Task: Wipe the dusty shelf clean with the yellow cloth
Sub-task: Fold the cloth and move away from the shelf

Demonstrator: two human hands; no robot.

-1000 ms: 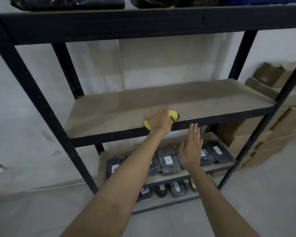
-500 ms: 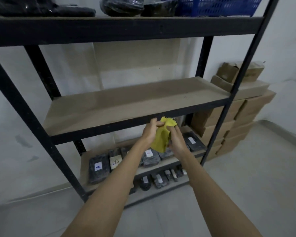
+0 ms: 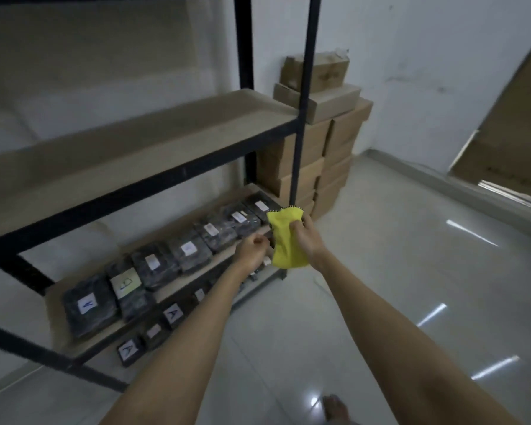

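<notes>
The yellow cloth (image 3: 287,240) hangs folded in front of the rack's right front post, well below the brown middle shelf (image 3: 135,148). My right hand (image 3: 307,239) grips the cloth near its top, fingers curled round it. My left hand (image 3: 253,253) hovers just left of the cloth with its fingers curled, and I cannot tell whether it touches the fabric. The middle shelf board lies bare, up and to the left of both hands.
The black metal rack post (image 3: 302,118) stands right behind the cloth. Several black wrapped packets (image 3: 184,250) with white labels line the lower shelf. Stacked cardboard boxes (image 3: 322,142) stand against the wall to the right. Glossy tiled floor (image 3: 411,286) spreads to the right.
The cloth left the shelf and passed from my left hand into my right. Both hands dropped below the shelf, and the view swung right and down.
</notes>
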